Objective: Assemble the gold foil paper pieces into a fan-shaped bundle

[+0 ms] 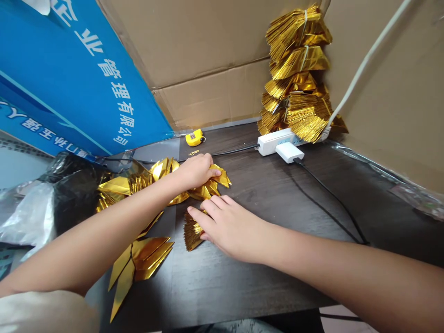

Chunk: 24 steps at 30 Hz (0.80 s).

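My left hand [198, 172] reaches across to a heap of folded gold foil paper [162, 169]. Its fingers are closed on a folded gold paper piece [223, 176] at the heap's right end. Nearer to me, my right hand [227, 225] is curled over a fanned stack of folded gold paper [191, 232] resting on the table, hiding much of it. To the left, several loose pointed gold folds [149, 259] lie on the dark tabletop, partly under my left forearm.
At the back stand piled gold paper bundles [300, 60], some banded, behind a white power strip [272, 142] with a plugged-in charger [289, 152]. Black cables cross the table [263, 291]. A yellow tape measure [194, 137] sits near cardboard walls [211, 101]; plastic bags [72, 189] lie left.
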### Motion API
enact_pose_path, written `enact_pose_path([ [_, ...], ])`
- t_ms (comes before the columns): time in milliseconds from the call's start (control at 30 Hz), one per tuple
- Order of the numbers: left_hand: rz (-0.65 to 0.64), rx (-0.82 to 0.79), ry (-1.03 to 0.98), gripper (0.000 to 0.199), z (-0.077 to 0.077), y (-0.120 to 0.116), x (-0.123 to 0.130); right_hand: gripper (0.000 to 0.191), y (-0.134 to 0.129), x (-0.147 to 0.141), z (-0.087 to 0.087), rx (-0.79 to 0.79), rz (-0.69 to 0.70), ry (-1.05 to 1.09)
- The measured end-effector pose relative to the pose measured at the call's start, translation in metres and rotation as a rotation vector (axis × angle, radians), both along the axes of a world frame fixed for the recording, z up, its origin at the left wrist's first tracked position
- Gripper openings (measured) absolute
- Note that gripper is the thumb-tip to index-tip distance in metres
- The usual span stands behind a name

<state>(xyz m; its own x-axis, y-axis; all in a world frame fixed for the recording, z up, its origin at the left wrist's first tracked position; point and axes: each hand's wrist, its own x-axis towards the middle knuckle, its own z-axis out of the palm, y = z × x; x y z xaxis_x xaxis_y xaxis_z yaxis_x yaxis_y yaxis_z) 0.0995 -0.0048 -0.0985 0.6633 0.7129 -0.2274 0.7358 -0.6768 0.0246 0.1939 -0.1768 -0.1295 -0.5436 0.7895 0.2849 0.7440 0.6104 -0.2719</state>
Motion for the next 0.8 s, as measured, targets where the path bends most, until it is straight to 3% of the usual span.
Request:
enact_pose_path([
  [267,0.012,0.002,0.001,0.032,0.005,-0.003,0.004,0.052,0.000,0.001,-0.001,0.009,0.000,0.003],
  [433,-0.002,-0.022,-0.186,0.025,0.028,0.001,-0.003,0.051,0.000,0.002,0.000,-0.013,0.021,-0.003],
  [600,0.008,-0.044,-0.718,0.021,0.046,-0.019,-0.049,0.054,-0.002,0.001,0.000,-0.034,0.051,0.023],
  [667,0.014,-0.002,-0.760,0.025,0.042,-0.036,-0.074,0.054,-0.003,-0.001,-0.001,-0.029,0.083,0.031],
  [800,-0.121,0.068,-0.582,0.019,0.018,-0.069,-0.109,0.048,-0.005,-0.003,0.001,-0.054,0.167,0.051],
])
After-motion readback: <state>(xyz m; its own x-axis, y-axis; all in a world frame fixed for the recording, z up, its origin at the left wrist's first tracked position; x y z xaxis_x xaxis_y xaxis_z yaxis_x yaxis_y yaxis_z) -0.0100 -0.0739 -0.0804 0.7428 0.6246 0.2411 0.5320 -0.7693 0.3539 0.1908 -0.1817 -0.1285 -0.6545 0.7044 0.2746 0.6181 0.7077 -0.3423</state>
